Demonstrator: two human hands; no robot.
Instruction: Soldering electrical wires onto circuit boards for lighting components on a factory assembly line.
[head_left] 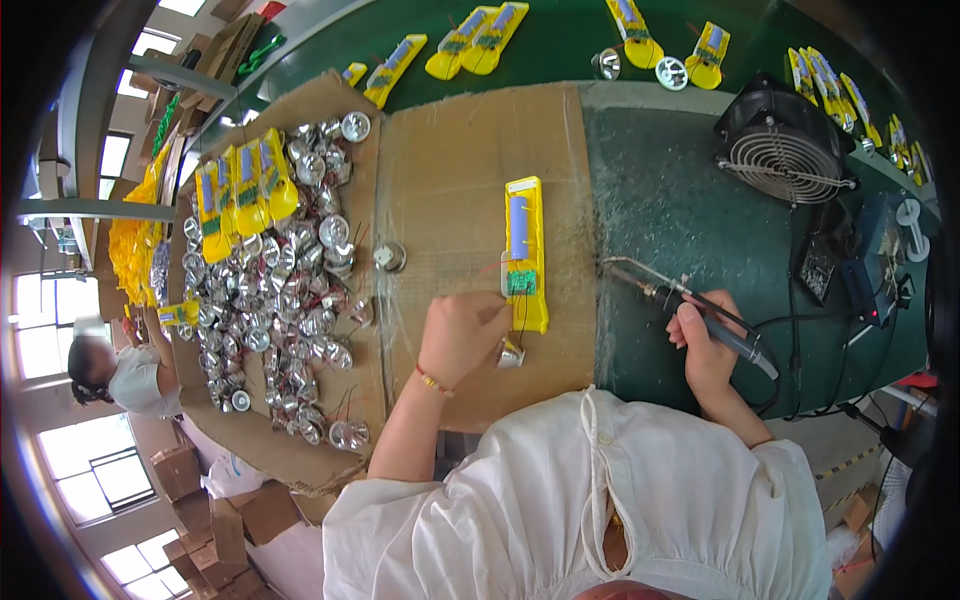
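Observation:
A yellow flashlight half-shell with a blue battery and a green circuit board lies on the cardboard sheet. My left hand rests at its near end, fingers closed on a small silver reflector cup whose thin wires lead to the board. My right hand grips a soldering iron; its metal tip points left, a short way right of the shell and apart from it.
A heap of silver reflector cups and yellow shells covers the left cardboard. A black fan and a soldering station stand at right. More yellow shells lie on the green belt behind. Another person works far left.

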